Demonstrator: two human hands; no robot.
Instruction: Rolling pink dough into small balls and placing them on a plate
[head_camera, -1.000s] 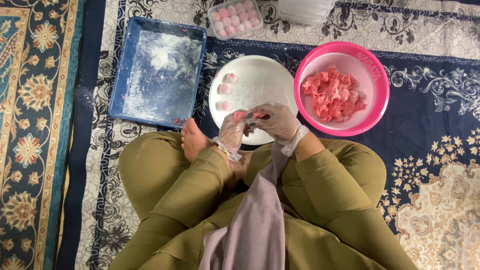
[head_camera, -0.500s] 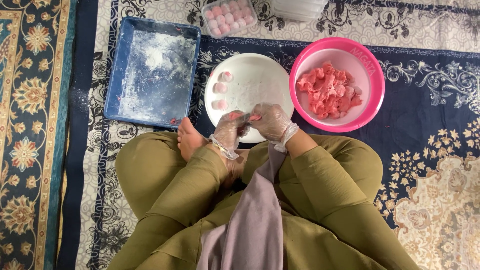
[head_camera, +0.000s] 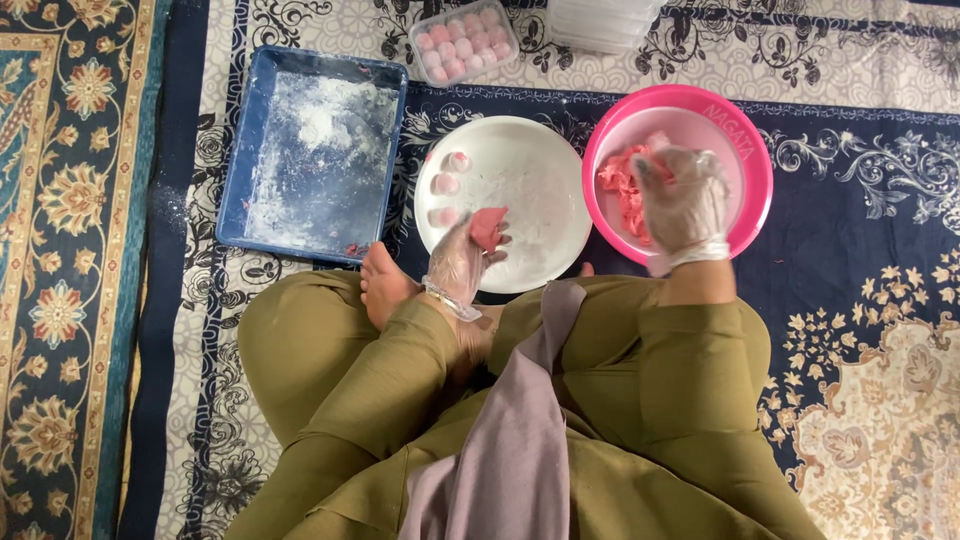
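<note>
view: I've got one head cam only, nothing shared
facing: straight down over crossed legs at the carpet (head_camera: 880, 200)
range: close, arm's reach
frame: white plate (head_camera: 545, 160) near centre, pink bowl (head_camera: 755, 150) right, blue tray (head_camera: 255, 140) left

Pink bowl (head_camera: 752, 190), white plate (head_camera: 530, 170), blue floured tray (head_camera: 262, 140), navy floral rug (head_camera: 860, 250).

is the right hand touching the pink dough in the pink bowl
Touching. In the head view the gloved right hand is inside the pink bowl, fingers on the pink dough.
</note>
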